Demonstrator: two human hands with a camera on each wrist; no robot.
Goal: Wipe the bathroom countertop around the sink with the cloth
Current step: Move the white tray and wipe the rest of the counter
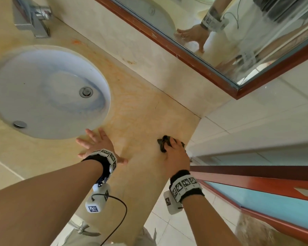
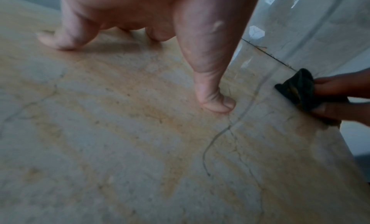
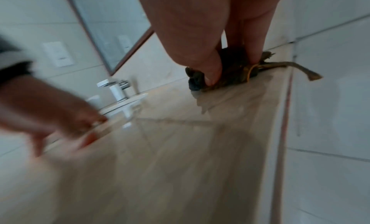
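Observation:
A beige marble countertop [image 1: 139, 110] with orange stains surrounds a white oval sink [image 1: 48, 91]. My right hand [image 1: 176, 150] grips a dark, bunched cloth [image 1: 164, 142] and presses it on the counter close to the right wall. In the right wrist view the thumb and fingers [image 3: 212, 69] pinch the cloth [image 3: 230, 75], and a frayed strip trails toward the wall. The left hand [image 1: 96, 144] lies flat, fingers spread, on the counter just in front of the sink rim. The left wrist view shows its fingertips [image 2: 218, 104] propped on the marble [image 2: 120, 140], with the cloth [image 2: 298, 88] at the right.
A chrome faucet [image 1: 32, 20] stands behind the sink at the top left. A wood-framed mirror [image 1: 220, 41] hangs above the backsplash. White wall tiles [image 1: 256, 121] close the counter's right end. A red-brown and blue door frame [image 1: 256, 189] lies below right, above a tiled floor.

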